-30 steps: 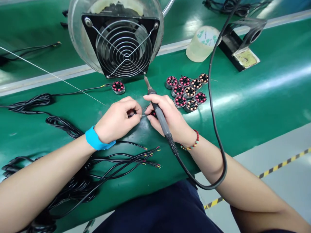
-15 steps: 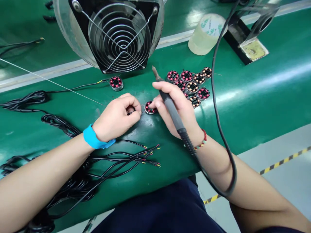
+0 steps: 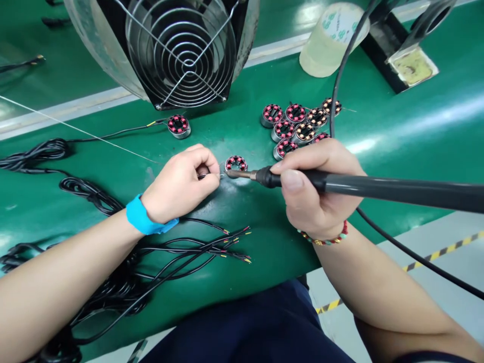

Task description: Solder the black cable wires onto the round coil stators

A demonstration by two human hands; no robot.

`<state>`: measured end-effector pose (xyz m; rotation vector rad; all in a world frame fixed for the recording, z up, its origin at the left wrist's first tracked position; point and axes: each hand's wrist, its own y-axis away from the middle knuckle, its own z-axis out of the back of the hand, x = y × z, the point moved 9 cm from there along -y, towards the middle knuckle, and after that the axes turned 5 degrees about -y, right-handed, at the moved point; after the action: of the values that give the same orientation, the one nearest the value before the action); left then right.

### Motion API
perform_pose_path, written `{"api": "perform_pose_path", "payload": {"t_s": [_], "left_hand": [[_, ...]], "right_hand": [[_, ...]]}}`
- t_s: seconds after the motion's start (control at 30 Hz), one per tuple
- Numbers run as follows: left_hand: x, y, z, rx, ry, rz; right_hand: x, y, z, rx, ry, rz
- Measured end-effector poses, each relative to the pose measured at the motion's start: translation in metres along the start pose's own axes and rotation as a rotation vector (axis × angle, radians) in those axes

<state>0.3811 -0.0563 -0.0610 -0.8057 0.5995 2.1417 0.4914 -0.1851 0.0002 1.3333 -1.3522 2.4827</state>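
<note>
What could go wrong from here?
1. Burn: the soldering iron tip, if hot, is close to the left grip pinching the wire; a slip by the right grip could burn it.
2. Shift: the ring-shaped coil at the tip appears unheld by either hand, so it might slide.
3. Snag: the cord passes by the clustered coils; a tug might disturb them. Contact is unclear.

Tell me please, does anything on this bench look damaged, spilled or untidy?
Nothing looks spilled or clearly damaged. Only the black cables stand out at lower left: they lie in a loose, tangled heap with their coloured ends crossing. This may be ordinary here.
</note>
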Motion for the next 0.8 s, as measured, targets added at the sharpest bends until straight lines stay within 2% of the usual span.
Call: {"api": "perform_pose_path", "payload": {"t_s": [0.37,0.63,0.8], "left_hand": [[0.0010,-0.0001,-0.0001,0.001,-0.012,0.012],[0.0039,-0.0002,-0.0015,0.008,0.006,0.032],[0.0032,-0.0009,-0.0011,0.004,0.012,0.031]], "right_hand": [[0.0038,-0.0026,-0.0089,0.091,-0.072,0.027],[0.0061,-0.0025,-0.0089,0.091,-0.115,0.086],[0.0049,-0.0044,-0.0034,0.025,-0.104,0.081]]}}
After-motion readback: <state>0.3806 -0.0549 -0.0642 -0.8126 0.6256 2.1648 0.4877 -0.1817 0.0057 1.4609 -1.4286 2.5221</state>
